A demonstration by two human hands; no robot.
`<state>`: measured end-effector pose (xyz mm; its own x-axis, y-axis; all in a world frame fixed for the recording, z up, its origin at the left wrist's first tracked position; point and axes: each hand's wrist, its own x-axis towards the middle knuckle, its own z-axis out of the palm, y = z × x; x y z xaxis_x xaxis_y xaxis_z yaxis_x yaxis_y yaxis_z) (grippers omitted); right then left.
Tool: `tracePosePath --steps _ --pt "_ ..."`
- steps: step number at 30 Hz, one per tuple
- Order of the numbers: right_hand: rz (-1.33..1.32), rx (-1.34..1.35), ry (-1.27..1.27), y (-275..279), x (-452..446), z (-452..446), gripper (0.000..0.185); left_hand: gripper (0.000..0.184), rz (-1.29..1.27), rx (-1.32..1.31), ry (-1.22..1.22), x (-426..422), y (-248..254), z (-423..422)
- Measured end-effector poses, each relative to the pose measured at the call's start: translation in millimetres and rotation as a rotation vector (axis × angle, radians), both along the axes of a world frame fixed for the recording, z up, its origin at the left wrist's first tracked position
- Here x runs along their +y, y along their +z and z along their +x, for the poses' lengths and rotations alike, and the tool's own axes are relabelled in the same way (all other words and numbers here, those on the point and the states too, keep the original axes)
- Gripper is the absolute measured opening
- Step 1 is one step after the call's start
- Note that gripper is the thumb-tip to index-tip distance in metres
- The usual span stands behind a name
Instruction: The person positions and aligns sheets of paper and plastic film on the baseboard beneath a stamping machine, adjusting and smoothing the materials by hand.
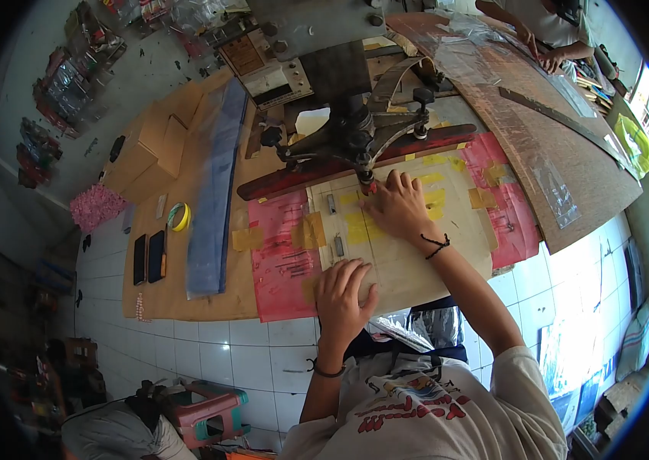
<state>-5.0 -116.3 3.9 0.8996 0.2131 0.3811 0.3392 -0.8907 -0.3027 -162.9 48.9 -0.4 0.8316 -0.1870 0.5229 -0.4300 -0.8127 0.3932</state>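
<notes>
My left hand (344, 297) lies on the front left edge of a tan board (409, 268), fingers spread a little and thumb out. Farther in, my right hand (399, 205) rests flat on the same board, over yellow tape strips (433, 201), just below the black and red press head (363, 146). Red sheets (286, 257) patched with tan tape show on both sides of the board. Two small metal pieces (339, 245) sit near its left edge. Neither hand holds anything that I can see.
Blue plastic sheets (217, 192), a yellow tape roll (179, 217), two dark phones (156, 255) and a cardboard box (152, 142) are on the left. A brown table (493, 107) with a metal ruler (562, 123) stands right, where another person's hands (548, 58) work. A stool (205, 414) is behind.
</notes>
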Motion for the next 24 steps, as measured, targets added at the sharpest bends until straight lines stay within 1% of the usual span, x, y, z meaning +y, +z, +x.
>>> tracePosePath --steps 9,11,14,20,24 --pt "-0.035 -0.007 -0.021 1 0 -3 0.059 0.035 0.009 -0.010 0.005 -2 -1 -1" --pt "-0.036 0.005 -0.016 -1 0 -3 0.063 0.035 0.004 -0.012 0.004 -1 -1 -1" --pt "-0.034 -0.015 -0.018 -3 1 -1 0.063 0.035 -0.002 -0.011 0.003 -1 -1 -1" --pt "-0.044 0.088 -0.010 7 0 -4 0.062 0.035 -0.002 -0.010 0.001 -1 0 -1" --pt "-0.052 0.041 -0.035 -2 4 -2 0.061 0.035 -0.011 -0.016 0.008 -2 -2 -3"
